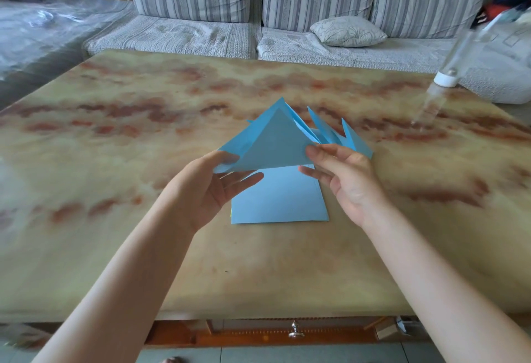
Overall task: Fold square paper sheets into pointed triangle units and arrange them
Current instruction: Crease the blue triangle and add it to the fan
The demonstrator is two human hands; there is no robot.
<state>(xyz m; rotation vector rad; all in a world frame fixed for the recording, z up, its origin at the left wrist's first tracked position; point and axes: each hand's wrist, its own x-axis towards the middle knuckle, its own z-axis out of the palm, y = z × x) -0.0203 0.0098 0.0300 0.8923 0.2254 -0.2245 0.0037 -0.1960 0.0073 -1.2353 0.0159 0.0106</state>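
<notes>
Two hands hold a folded blue triangle (275, 144) above the marbled worktop (115, 133). The left hand (209, 184) pinches its left corner and the right hand (347, 181) its right. A stack of blue square sheets (278, 199) lies beneath, and pointed blue units (330, 130) stand just behind.

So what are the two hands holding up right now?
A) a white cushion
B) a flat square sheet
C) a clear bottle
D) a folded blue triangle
D: the left hand and right hand each pinch a lower corner of the triangle, raised over the stack of flat sheets on the table.
</notes>
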